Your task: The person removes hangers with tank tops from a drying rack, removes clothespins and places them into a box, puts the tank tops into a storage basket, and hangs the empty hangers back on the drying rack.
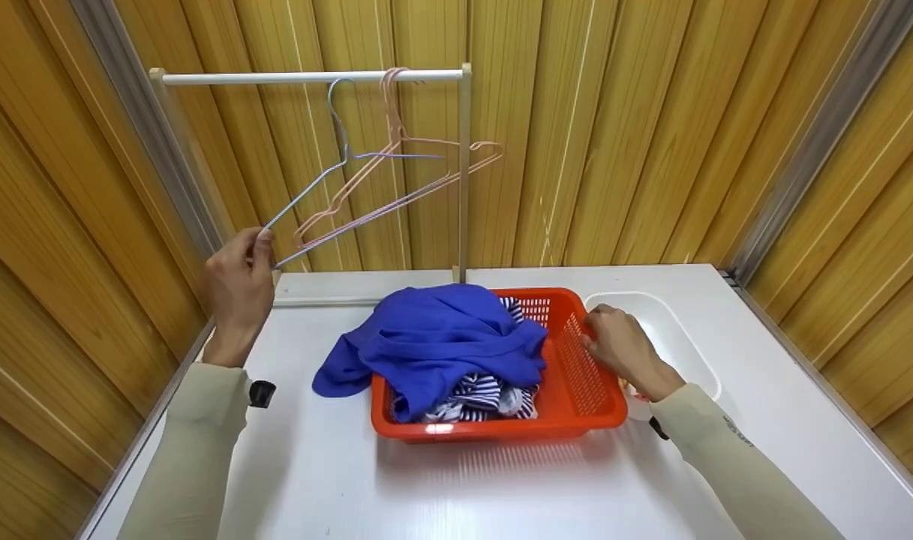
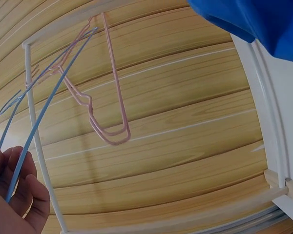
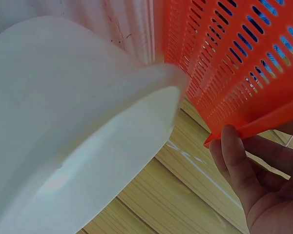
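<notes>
My left hand (image 1: 240, 281) pinches one end of a blue wire hanger (image 2: 39, 119), whose hook is at the white rail (image 1: 246, 78) of a small stand. Pink hangers (image 2: 118, 87) hang from the same rail, just right of the blue one. In the head view, my right hand (image 1: 623, 346) grips the right rim of a red plastic basket (image 1: 501, 430); the right wrist view shows fingers (image 3: 233, 146) curled at that rim. A blue cloth garment (image 1: 448, 337) lies heaped in the basket, draping over its left side. Black-and-white striped cloth (image 1: 480, 394) shows beneath it.
A white plastic tub (image 1: 692, 352) stands right of the basket, partly behind my right hand, with something small and colourful at its near end. All of this is on a white table (image 1: 771, 420). Wood-patterned walls (image 1: 651, 135) enclose the back and both sides.
</notes>
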Motion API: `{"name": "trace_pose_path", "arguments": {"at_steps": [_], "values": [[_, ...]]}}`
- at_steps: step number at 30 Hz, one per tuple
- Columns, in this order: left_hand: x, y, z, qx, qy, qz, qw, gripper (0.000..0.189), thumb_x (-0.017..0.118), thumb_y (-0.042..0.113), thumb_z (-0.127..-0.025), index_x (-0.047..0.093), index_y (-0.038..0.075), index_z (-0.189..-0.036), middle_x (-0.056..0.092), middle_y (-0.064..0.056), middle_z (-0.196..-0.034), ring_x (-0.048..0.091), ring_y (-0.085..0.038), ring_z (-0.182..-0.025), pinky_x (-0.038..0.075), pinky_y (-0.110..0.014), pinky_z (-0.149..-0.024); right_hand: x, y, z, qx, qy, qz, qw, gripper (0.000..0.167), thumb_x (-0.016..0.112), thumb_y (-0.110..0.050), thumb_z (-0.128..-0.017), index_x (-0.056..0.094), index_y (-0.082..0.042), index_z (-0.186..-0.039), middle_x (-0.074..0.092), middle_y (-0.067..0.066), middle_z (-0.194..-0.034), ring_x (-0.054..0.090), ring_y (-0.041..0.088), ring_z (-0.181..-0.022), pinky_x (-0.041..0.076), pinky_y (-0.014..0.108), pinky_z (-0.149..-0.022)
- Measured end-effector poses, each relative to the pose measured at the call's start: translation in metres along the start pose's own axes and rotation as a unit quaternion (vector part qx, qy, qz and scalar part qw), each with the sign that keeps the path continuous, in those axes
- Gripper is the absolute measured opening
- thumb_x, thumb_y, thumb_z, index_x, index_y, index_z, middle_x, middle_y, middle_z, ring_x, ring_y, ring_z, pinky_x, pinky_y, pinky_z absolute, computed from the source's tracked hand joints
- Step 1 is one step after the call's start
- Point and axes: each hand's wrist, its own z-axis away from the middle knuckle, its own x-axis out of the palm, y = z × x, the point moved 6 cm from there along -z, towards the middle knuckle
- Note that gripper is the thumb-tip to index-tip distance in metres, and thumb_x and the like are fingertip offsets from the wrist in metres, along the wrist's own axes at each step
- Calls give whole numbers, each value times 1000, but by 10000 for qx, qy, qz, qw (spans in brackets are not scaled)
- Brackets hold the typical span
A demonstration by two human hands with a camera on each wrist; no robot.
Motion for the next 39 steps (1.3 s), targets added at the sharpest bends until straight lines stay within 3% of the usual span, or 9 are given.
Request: {"name": "trace_pose_path", "arguments": {"at_steps": [9,24,29,39], "values": [[26,16,-18,-2,-131,162,9998,32,52,25,-103,69,-3,-99,66,-18,-82,61,-27,-74,41,-32,-67,1,1,-1,191,-135,-93,9997,10,69,-7,-80,71,2,-84,68,17,-88,66,31,-75,55,47,-68],[67,32,-39,73,-151,529,9985,31,51,21,-103,68,-3,-94,65,-16,-77,58,-24,-70,39,-29,-66,2,1,-1,201,-59,-112,9997,8,68,-5,-80,70,2,-82,67,18,-86,65,30,-70,56,46,-64],[80,33,-40,-22,-149,581,9982,30,52,20,-103,67,-4,-90,63,-15,-76,56,-24,-69,38,-30,-65,2,-1,1,159,-4,6,9999,10,70,-4,-79,71,3,-85,68,18,-89,68,33,-76,56,47,-68],[95,26,-29,-84,-553,426,9975,34,51,23,-103,65,-3,-86,56,-13,-72,49,-25,-66,35,-31,-63,3,-4,4,204,383,62,9990,10,70,-3,-78,69,4,-84,67,19,-88,68,36,-74,56,48,-66]]}}
